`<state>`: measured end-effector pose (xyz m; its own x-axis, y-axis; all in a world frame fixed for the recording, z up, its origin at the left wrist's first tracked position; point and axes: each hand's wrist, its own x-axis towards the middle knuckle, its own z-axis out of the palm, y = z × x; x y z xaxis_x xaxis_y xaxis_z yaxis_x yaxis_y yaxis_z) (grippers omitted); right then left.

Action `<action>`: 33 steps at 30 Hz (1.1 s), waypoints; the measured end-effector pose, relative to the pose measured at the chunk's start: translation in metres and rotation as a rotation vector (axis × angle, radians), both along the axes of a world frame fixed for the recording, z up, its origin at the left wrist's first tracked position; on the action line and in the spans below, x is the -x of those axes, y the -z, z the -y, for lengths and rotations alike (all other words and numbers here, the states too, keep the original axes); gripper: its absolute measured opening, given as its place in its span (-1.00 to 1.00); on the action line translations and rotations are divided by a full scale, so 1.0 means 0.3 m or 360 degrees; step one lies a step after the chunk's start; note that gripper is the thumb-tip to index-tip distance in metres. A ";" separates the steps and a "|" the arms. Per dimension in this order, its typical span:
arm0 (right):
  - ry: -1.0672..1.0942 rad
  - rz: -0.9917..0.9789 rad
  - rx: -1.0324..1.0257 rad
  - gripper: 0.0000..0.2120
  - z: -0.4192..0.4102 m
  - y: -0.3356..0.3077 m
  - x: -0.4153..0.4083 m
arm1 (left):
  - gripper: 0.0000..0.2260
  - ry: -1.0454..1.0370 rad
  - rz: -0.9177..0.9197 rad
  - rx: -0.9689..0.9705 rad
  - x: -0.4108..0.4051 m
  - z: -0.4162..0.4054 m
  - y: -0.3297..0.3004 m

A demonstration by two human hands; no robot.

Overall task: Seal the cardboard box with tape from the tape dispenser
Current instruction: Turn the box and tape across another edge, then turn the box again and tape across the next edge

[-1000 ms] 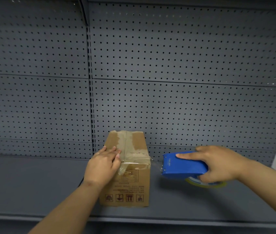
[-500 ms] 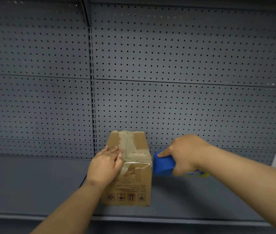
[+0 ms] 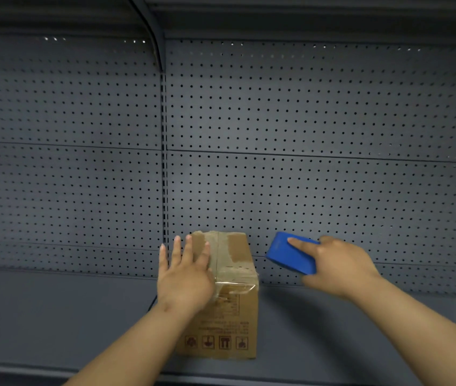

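Pressing tape onto a closed cardboard box [image 3: 222, 307] on a grey shelf [image 3: 54, 310]

Left hand [image 3: 185, 280] lies flat, fingers spread, on the box top and its upper left edge, over clear tape [image 3: 235, 288] that folds down the front face. Flaps shut; contents not visible. Right hand [image 3: 335, 267] is wrapped around the blue tape dispenser [image 3: 290, 256], index finger along its top, held just right of the box, apart from it, before the pegboard back panel [image 3: 304, 162]

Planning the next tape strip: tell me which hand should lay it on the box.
Right. The right hand already holds the blue tape dispenser, lifted beside the cardboard box. The left hand lies flat, fingers spread, over the box top, probably best kept steadying it.
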<state>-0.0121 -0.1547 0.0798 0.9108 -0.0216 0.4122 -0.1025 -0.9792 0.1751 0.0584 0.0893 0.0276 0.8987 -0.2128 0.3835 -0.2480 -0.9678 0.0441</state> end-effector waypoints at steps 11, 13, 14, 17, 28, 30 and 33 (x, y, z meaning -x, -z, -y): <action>0.0033 0.0092 -0.0124 -0.33 0.038 -0.032 0.055 | -0.52 0.0278 -0.0171 -0.0140 0.119 0.304 0.020; 0.0043 0.0089 -0.0136 -0.33 0.050 -0.034 0.062 | -0.50 0.0244 -0.0145 -0.0281 0.108 0.319 0.039; 0.0050 0.0089 -0.0141 -0.33 0.056 -0.036 0.066 | -0.49 0.0245 -0.0131 -0.0317 0.105 0.321 0.046; 0.0075 0.0078 -0.0139 -0.33 0.076 -0.039 0.085 | -0.48 0.0268 -0.0127 -0.0353 0.103 0.325 0.056; 0.0059 0.0104 -0.0188 -0.33 0.098 -0.028 0.110 | -0.50 0.0402 -0.0235 -0.0322 0.117 0.203 0.024; 0.0037 0.0099 -0.0211 -0.33 0.086 -0.027 0.107 | -0.50 0.0444 -0.0281 -0.0349 0.119 0.164 0.013; -0.0010 0.0086 -0.0255 -0.33 0.060 -0.029 0.098 | -0.51 0.0492 -0.0300 -0.0340 0.113 0.096 0.003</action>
<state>-0.0413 -0.1726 0.0885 0.8876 -0.0856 0.4526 -0.1015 -0.9948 0.0109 0.0244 0.0605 0.0267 0.8304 -0.5403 0.1362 -0.5349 -0.8414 -0.0771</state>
